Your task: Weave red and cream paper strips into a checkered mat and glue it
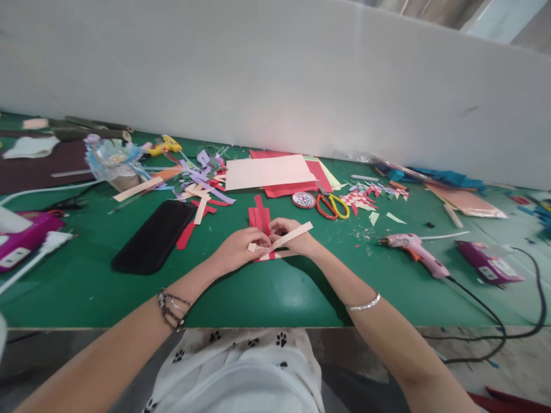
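Paw-print cloth [232,355], tbl edge [327,325], then gap; L fingers [253,236], R fingers [282,224] grip paper strips [293,235].

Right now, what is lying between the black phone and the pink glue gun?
In the head view, left to right: a loose red strip, the left hand, pale strips and red paper, the right hand, then tiny scraps on the green table.

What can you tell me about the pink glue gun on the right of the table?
The pink glue gun, plastic-looking, has an orange trigger and a darker nozzle. It lies on the green table, nozzle pointing left, handle slanting toward the near right. A thin whitish stick extends from its back, and a black cord leaves the handle's end. Neither hand touches it. Whether it is hot cannot be told.
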Demonstrator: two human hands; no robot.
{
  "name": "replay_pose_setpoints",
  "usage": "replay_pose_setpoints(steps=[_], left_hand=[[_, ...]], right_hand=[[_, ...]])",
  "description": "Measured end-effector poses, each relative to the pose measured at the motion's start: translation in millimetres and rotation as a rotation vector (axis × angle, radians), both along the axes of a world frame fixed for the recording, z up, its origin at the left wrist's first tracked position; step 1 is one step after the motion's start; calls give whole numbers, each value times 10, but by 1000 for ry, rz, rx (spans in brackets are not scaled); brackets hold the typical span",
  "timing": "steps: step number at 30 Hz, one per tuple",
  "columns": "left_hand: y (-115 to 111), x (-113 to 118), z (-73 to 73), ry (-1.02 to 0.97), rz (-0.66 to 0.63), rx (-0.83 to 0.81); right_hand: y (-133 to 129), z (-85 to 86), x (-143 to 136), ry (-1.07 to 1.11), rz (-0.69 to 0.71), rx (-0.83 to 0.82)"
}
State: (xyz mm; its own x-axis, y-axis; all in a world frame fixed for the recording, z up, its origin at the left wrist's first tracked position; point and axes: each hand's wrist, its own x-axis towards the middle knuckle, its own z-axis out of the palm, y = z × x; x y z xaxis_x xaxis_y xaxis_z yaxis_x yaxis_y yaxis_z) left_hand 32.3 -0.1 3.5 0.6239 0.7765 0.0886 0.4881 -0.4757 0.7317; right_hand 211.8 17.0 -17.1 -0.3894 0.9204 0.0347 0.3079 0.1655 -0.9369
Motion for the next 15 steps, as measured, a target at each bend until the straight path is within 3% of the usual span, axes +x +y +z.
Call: replay_pose_setpoints(steps=[15], left_hand=[[20, -15, -24, 47, 12, 22]], right_hand=[[-20, 61, 50, -27, 92, 10]])
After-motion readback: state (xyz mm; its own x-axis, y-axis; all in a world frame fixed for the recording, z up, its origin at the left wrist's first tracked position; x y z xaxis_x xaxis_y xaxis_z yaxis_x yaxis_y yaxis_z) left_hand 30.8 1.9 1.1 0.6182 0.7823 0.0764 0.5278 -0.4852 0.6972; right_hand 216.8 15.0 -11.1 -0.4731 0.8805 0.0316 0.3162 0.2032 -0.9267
